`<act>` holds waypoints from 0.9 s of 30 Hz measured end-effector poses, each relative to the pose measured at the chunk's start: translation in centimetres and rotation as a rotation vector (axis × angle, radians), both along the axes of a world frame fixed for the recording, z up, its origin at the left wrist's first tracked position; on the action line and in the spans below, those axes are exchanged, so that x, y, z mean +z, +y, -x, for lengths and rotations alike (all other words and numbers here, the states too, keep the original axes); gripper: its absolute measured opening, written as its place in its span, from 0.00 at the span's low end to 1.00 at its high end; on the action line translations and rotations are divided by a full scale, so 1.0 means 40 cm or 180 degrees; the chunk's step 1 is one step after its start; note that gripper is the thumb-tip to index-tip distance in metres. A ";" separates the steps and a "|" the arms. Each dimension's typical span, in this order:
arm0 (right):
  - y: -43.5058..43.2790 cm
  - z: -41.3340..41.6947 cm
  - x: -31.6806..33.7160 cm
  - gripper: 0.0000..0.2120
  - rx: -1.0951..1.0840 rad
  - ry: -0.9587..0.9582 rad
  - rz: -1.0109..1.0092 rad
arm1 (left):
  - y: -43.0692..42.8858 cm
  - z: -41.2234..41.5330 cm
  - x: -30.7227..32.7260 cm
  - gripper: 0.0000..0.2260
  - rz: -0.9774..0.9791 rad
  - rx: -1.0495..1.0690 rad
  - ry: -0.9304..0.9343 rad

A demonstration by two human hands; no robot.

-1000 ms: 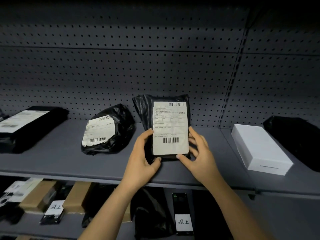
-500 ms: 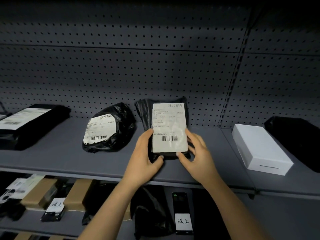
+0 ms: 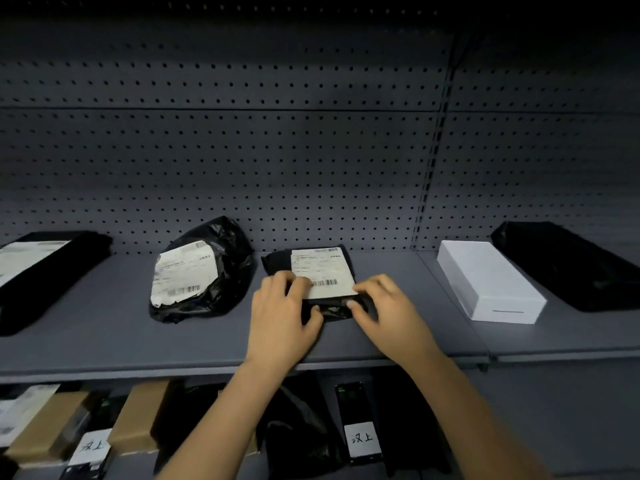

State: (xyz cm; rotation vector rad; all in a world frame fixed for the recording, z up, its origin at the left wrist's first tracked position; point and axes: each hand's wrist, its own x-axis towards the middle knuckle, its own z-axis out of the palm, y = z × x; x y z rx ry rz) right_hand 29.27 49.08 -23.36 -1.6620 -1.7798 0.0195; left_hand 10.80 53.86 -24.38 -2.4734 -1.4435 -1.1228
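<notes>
Upper shelf [image 3: 104,341] — four black parcels [image 3: 322,271], one white box [image 3: 485,278].

Crumpled labelled bag [image 3: 204,271], white box [image 3: 488,280] and long black parcel [image 3: 45,271] on the grey shelf [image 3: 104,341]

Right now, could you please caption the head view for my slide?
Left hand and right hand hold a labelled black parcel on the shelf, between a black bag and a white box.

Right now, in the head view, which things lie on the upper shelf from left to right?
long black parcel → crumpled black bag → flat parcel with a white label → white box → dark package
</notes>
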 end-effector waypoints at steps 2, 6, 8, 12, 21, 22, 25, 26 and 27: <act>-0.034 -0.024 0.016 0.11 -0.0159 -0.0221 -0.0192 | 0.002 -0.005 0.017 0.13 -0.0309 -0.0095 0.0091; -0.119 -0.096 0.041 0.11 -0.0583 -0.0324 -0.0388 | -0.019 -0.078 0.047 0.09 -0.0640 -0.0468 0.0193; -0.162 -0.136 0.051 0.11 -0.0763 -0.0334 -0.0352 | -0.037 -0.136 0.060 0.12 -0.0605 -0.0707 0.0190; -0.239 -0.223 0.062 0.11 -0.1119 -0.0371 -0.0310 | -0.071 -0.258 0.076 0.10 -0.0574 -0.1077 0.0184; -0.300 -0.438 0.053 0.15 -0.1345 -0.0211 -0.0169 | -0.128 -0.474 0.073 0.11 -0.0445 -0.1323 0.0212; -0.295 -0.464 0.046 0.16 -0.1321 -0.0143 -0.0131 | -0.131 -0.494 0.070 0.12 -0.0355 -0.1313 0.0221; -0.266 -0.534 0.022 0.22 -0.1290 0.0035 0.0241 | -0.137 -0.546 0.059 0.17 0.0161 -0.1229 0.0196; -0.252 -0.556 0.012 0.24 -0.1258 0.0049 0.0409 | -0.138 -0.563 0.053 0.19 0.0330 -0.1168 0.0169; -0.239 -0.574 0.002 0.25 -0.1195 0.0030 0.0560 | -0.139 -0.579 0.047 0.20 0.0475 -0.1088 0.0158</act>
